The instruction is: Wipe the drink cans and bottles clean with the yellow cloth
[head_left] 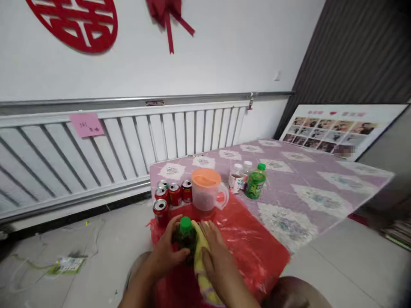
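Note:
A dark bottle with a green cap (pixel 185 225) stands at the table's near edge between my hands. My left hand (pixel 167 250) is wrapped round its left side. On its right side, my right hand (pixel 216 252) presses a yellow cloth (pixel 202 273) against the bottle; the cloth hangs down below my fingers. Under both hands lies a red plastic sheet (pixel 253 239). Just beyond the bottle stands a clear pitcher (pixel 204 199) with an orange lid. Several opened drink cans (pixel 175 194), mostly red, are grouped to its left, close to my left hand.
Right of the pitcher stand a green-labelled bottle (pixel 254 184) and two small white-capped bottles (pixel 236 179). A flowered tablecloth (pixel 289 188) covers the table. Behind it run a white radiator (pixel 180 132) and a pipe. A photo board (pixel 324 128) leans at the far right.

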Tool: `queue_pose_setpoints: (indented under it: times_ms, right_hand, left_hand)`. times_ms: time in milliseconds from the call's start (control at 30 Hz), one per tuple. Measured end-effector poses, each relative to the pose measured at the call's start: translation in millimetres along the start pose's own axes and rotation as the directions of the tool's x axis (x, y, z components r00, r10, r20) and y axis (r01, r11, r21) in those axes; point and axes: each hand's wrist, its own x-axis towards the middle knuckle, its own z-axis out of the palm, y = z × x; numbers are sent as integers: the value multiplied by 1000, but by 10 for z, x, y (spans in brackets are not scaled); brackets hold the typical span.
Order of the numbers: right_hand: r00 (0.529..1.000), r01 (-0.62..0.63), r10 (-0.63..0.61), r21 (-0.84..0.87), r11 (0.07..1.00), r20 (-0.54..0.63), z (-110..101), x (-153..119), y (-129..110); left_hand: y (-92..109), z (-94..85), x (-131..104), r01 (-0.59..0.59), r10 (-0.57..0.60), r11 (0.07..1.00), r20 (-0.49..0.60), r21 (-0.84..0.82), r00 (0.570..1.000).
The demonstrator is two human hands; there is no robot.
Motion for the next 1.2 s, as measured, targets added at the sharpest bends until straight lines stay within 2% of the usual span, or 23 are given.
queue_pose_setpoints:
  times_ms: [133,233,433,533,633,700,833,933,1033,1133,1200]
  right_hand:
    - [994,55,-50,50,997,-97,-20,38,-92]
    - [992,71,-59,105,992,-110,90,36,-54]
    - [986,-109,131,193,975,-106,305,-106,109]
    - [973,-207,219,147,967,-73,271,-139,59]
    - [968,-252,251,56,966,14,231,-119,-33]
    - [966,-253,251,23,967,55,239,-105,-55]
    - [985,-172,172,-9,985,32,280,-106,71]
    - [992,-123,123,49,991,5,225,-113,240]
    - [989,-118,127,114,986,-75,68,-114,320]
    - [970,-94,116,110,990,-212,-120,-103,209]
    - [966,-42,68,109,993,-249,-207,-76,42]
  left_hand:
    - [-17,3,-16,52,-51,998,-44,21,998]
    - [-11,10,-17,51,-52,999,-31,-12,998]
    - [32,37,-39,42,-43,998,-35,-42,998]
    - [50,45,-55,46,-48,997,-44,-57,998]
    - [75,52,-62,52,-56,997,-59,-62,997]
    - [96,62,-64,59,-63,996,-63,-61,996]
    - [136,96,-67,79,-82,996,-78,-40,994]
    - [164,121,-81,88,-90,996,-107,-21,990]
    - [198,148,-110,122,-124,992,-141,-26,982]
    - [230,201,-133,126,-128,992,-226,-26,966]
    - [244,247,-133,119,-117,993,-293,-8,949]
